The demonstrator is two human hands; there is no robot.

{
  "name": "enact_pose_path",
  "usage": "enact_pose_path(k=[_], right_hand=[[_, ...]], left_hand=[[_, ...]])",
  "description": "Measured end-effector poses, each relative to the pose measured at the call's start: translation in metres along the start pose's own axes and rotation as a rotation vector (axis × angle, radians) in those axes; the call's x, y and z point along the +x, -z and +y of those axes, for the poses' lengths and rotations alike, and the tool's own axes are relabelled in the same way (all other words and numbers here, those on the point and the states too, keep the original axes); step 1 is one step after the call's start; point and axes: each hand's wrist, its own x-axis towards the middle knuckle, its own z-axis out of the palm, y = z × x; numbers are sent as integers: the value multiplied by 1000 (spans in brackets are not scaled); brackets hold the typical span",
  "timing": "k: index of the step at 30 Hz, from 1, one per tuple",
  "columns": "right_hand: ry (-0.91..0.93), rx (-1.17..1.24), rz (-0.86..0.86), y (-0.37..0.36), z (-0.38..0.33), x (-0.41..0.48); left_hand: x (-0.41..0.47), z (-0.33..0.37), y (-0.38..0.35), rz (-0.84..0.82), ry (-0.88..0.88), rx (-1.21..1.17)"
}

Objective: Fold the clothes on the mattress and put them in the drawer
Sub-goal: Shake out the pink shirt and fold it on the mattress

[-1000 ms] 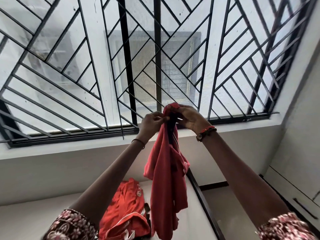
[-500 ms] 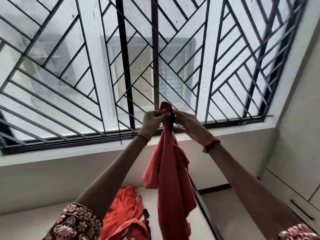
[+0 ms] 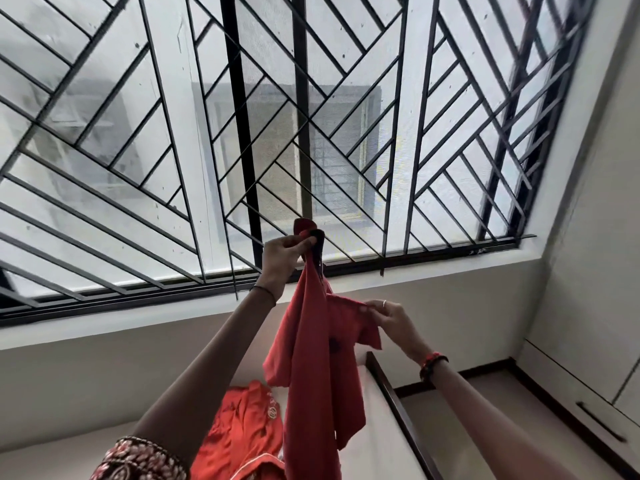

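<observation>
A red shirt [image 3: 318, 368] with a dark collar hangs in the air in front of the window. My left hand [image 3: 282, 256] grips its top by the collar, held high. My right hand [image 3: 389, 317] is lower and to the right, pinching a sleeve edge of the same shirt and drawing it sideways. Below, a second orange-red garment [image 3: 242, 431] with a white logo lies crumpled on the white mattress [image 3: 374, 427].
A large window with a black diagonal metal grille [image 3: 242, 133] fills the upper view. The mattress has a dark wooden bed frame edge [image 3: 398, 403] on its right. Light cabinet drawers with a dark handle [image 3: 602, 420] stand at the lower right.
My right hand has left the collar, dropped down and right, and taken hold of a sleeve. My left hand stays up, holding the collar.
</observation>
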Motion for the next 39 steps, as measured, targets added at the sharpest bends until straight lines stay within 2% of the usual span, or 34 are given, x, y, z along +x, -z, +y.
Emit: enact_pose_path(k=[6,10,15,20,23,31,39], right_hand=[[90,-8,65,14,-41,14],[167,-56,4,15,-72,30],[295,-271,-195,22,-98,46],[361,-528,-215,33,-117,56],[336,-587,-236,45,-123,64],[207,-443,-344,62,-131,60],[94,-619,-339,88,-108,66]], left_hand=[[-1,-9,16,2,38,40],[-4,-9,18,-37,61,67],[-5,-6,18,-61,98,68],[-5,-3,13,-70,105,65],[-4,-2,11,-69,121,68],[-1,0,3,-88,121,43],[5,-1,7,39,91,-5]])
